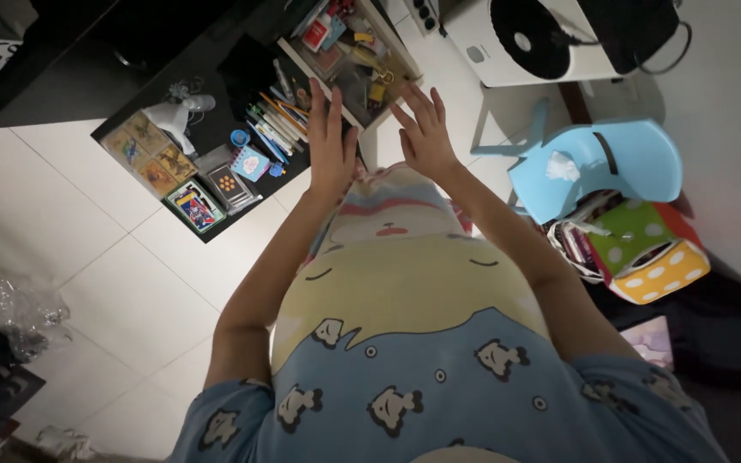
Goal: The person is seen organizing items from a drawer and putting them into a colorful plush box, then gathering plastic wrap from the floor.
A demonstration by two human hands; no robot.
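I look straight down my patterned blue and yellow shirt to the floor. My left hand (330,141) is stretched forward, fingers apart, palm down, over the edge of a black low table (216,120). My right hand (424,129) is also spread flat, just beside the corner of an open box (349,51) filled with small stationery items. Neither hand holds anything. Pens and pencils (276,120) lie in a row on the black table close to my left fingertips.
Cards and small picture packs (160,159) lie on the table's near end. A light blue plastic chair (598,163) stands to the right, with dotted cube boxes (653,253) below it. A white appliance (551,34) sits at the top right. Crumpled plastic (19,313) lies left on white floor tiles.
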